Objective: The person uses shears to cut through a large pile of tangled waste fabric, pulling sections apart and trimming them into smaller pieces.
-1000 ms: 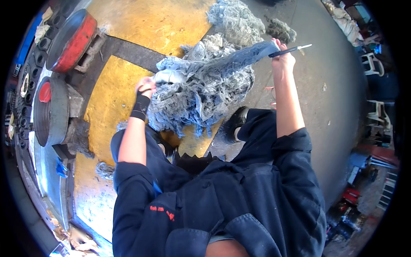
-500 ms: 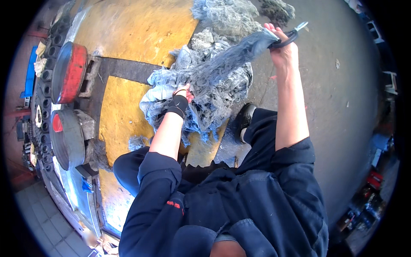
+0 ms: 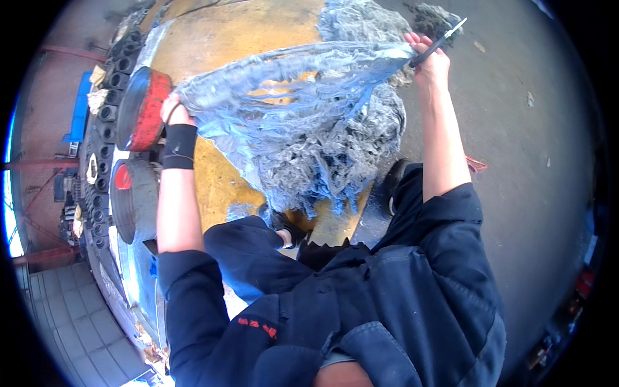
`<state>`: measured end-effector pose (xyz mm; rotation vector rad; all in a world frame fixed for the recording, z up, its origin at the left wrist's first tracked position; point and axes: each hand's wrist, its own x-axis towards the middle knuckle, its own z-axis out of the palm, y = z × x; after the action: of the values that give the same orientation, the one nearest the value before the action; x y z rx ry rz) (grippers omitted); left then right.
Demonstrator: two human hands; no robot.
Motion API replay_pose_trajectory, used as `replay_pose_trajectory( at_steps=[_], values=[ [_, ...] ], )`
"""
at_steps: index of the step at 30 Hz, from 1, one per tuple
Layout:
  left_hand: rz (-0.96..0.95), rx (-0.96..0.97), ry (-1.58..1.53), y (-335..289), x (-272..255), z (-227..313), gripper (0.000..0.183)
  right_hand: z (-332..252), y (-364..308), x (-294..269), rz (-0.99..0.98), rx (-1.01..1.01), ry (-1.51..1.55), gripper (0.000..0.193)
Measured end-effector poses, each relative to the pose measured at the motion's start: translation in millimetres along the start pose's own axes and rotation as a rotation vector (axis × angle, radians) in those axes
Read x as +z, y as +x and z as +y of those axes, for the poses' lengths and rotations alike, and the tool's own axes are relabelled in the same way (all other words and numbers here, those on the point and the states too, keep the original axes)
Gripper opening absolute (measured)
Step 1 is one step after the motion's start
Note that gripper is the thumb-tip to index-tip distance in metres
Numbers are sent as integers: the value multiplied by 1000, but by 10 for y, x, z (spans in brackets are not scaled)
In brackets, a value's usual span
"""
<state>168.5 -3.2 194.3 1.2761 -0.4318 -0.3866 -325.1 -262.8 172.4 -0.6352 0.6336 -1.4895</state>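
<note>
A frayed blue-grey cloth (image 3: pixel 258 97) with stringy holes is stretched sideways between my two hands. My left hand (image 3: pixel 176 111), with a black band on its wrist, grips the cloth's left edge beside the red-sided round block. At the far right, my right hand (image 3: pixel 428 59) is closed on a pair of scissors (image 3: pixel 445 40) with dark handles, and the cloth's right end meets its fingers. The scissors' blades point up and away to the right. Below the stretched part, the cloth hangs into a tangled grey heap (image 3: pixel 335 155) in front of my knees.
Two thick round blocks, one red-sided (image 3: pixel 153 111) and one grey (image 3: pixel 139 200), stand at the left. Behind them runs a row of dark ring-shaped parts (image 3: pixel 102 168). More grey fluffy waste (image 3: pixel 367 22) lies beyond the heap. Worn yellow boards (image 3: pixel 222 177) cover part of the grey floor.
My left hand has moved left and away from me, spreading the cloth wide from the heap. My right hand has stayed nearly in place with the scissors.
</note>
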Motion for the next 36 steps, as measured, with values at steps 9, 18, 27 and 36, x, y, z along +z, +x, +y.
replay_pose_trajectory(
  at_steps=[9,18,27,36],
  values=[
    [-146,173,603,514,-490,1557,20,188,-168,187,18,100,-110,33],
    [-5,-322,347,333,-370,1821,22,119,-219,123,-21,196,-308,27],
    [-239,-292,407,424,-347,1549,31,8,-128,81,79,-66,-435,19],
    [-85,-151,69,841,198,1951,26,-21,-269,202,13,-122,-339,23]
  ],
)
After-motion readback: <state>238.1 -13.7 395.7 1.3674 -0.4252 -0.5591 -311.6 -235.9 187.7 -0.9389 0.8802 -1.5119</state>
